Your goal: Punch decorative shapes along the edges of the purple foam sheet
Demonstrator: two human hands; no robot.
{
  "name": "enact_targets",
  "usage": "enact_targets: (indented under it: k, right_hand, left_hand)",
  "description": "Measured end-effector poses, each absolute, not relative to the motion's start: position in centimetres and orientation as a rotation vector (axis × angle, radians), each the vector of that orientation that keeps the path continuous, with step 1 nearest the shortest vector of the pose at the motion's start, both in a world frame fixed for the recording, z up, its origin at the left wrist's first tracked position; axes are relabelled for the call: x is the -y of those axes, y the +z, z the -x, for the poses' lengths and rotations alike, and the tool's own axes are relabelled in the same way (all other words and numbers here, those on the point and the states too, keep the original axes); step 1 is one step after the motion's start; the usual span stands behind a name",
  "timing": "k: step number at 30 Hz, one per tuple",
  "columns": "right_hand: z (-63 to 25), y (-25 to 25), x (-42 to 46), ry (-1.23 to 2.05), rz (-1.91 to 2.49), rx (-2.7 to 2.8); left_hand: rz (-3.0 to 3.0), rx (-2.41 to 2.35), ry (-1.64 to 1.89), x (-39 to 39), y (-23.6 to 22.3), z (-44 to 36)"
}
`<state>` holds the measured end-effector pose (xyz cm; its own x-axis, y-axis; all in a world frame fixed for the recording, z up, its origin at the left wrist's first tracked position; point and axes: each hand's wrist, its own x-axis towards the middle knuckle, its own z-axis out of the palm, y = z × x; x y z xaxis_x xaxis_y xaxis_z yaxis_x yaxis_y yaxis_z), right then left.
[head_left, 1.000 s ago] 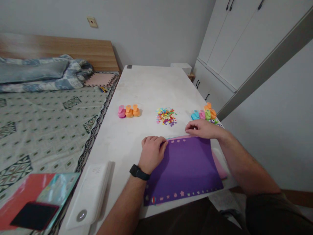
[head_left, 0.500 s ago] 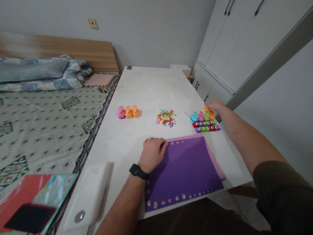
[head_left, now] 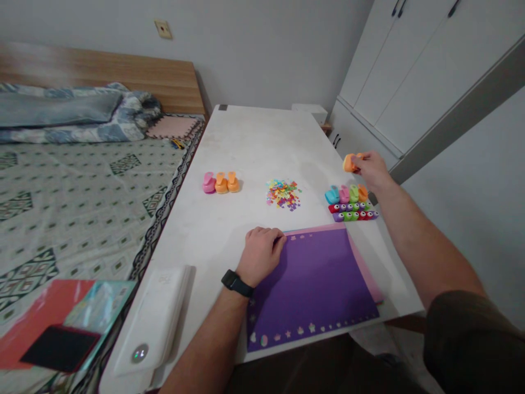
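My left hand (head_left: 261,255), a dark watch on its wrist, is closed on the upper left corner of a purple sheet of paper (head_left: 318,279). Small cut-out shapes run along the sheet's edges, and pink paper (head_left: 363,261) shows beneath it. Raised above the table's right side, my right hand (head_left: 374,169) grips an orange craft punch (head_left: 349,163). Below that hand stands a row of punches: a blue one (head_left: 332,195), a pink one, a green one and an orange one. Smaller punches with eye-like spots (head_left: 348,207) sit in two rows in front of them.
Colourful paper confetti (head_left: 283,194) lies heaped mid-table. Left of it stand a pink punch (head_left: 209,183) and two orange punches (head_left: 221,184). A white device (head_left: 153,317) rests on the near left edge. A bed (head_left: 82,219) adjoins the table's left side; cabinets (head_left: 394,82) stand at right.
My right hand has lifted the orange craft punch up from the right end of the punch row. My left hand stays on the paper's corner. The view has shifted slightly.
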<state>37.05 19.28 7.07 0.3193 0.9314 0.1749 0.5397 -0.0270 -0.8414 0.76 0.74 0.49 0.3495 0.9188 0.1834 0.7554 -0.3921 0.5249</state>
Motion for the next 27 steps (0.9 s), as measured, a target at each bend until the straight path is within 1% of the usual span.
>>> enact_targets:
  k: [1, 4, 6, 10, 13, 17, 21, 27]
  right_hand:
    - [-36.3, 7.2, -18.3, 0.602, 1.617, 1.323]
    - [-33.4, 7.6, -13.7, 0.965, 1.335, 1.36]
    - [-31.5, 7.5, -10.3, 1.208, 1.304, 1.446]
    - [-29.2, 6.2, -6.3, 1.419, 1.315, 1.536]
    - [-29.0, 4.8, -5.6, 1.493, 1.348, 1.57]
    - [-29.6, 3.5, -5.8, 1.473, 1.353, 1.634]
    - [-29.9, 2.9, -5.8, 1.474, 1.325, 1.74]
    - [-29.9, 2.3, -5.9, 1.562, 1.301, 1.798]
  left_hand:
    - [-2.269, -1.474, 0.649, -0.8, 0.5, -0.8]
    - [-2.268, -1.459, 0.651, -0.8, 0.4, -0.7]
    - [-2.267, -1.456, 0.652, -0.8, 0.5, -0.7]
    - [-2.266, -1.452, 0.649, -0.8, 0.5, -0.7]
    - [-2.277, -1.446, 0.656, -0.8, 0.4, -0.8]
    - [-2.269, -1.445, 0.668, -0.8, 0.3, -0.7]
    - [-2.262, -1.45, 0.67, -0.8, 0.4, -0.7]
    - [-2.269, -1.467, 0.667, -0.8, 0.3, -0.7]
